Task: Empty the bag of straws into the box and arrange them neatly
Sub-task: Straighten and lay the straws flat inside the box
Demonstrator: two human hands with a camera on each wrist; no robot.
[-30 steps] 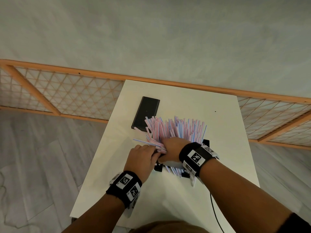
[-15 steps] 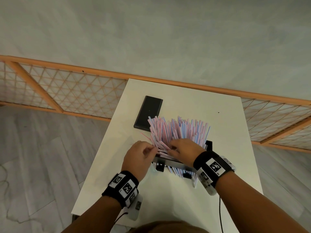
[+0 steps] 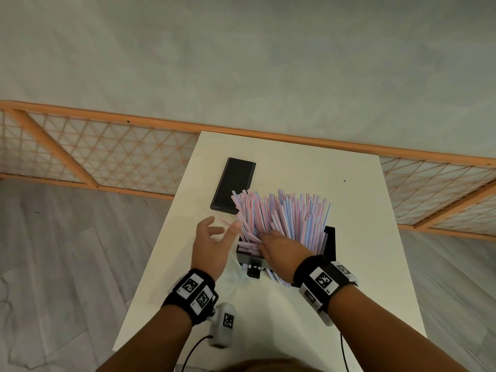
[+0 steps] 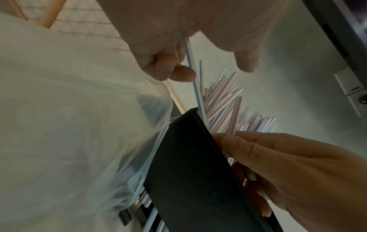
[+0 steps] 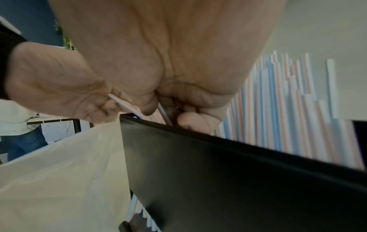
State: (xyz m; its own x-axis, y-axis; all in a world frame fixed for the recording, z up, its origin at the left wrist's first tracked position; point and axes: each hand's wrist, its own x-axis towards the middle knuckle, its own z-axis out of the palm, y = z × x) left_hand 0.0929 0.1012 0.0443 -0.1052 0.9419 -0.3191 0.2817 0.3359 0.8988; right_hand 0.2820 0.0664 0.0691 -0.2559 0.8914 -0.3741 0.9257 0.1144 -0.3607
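Observation:
A thick bunch of pink, blue and white straws (image 3: 284, 213) leans away from me in a black box (image 3: 330, 244) on the white table (image 3: 349, 277). My right hand (image 3: 279, 248) lies on the near end of the bunch; its fingers (image 5: 188, 120) curl down among the straws inside the box's rim (image 5: 198, 135). My left hand (image 3: 214, 242) is just left of the box, thumb and forefinger spread. A single straw (image 4: 195, 84) runs through that hand beside its curled fingers (image 4: 168, 70). The clear plastic bag (image 4: 79, 125) lies crumpled by the box's near left corner.
A flat black rectangle (image 3: 233, 183) lies on the table behind and left of the box. Several straws (image 3: 279, 277) stick out under the box's near side. A wooden lattice screen (image 3: 107, 157) stands behind the table. A grey device (image 3: 222, 324) on a cable hangs below my left wrist.
My left hand has drawn back to the left of the bunch and spread its thumb and forefinger. My right hand has stayed on the straws in the box.

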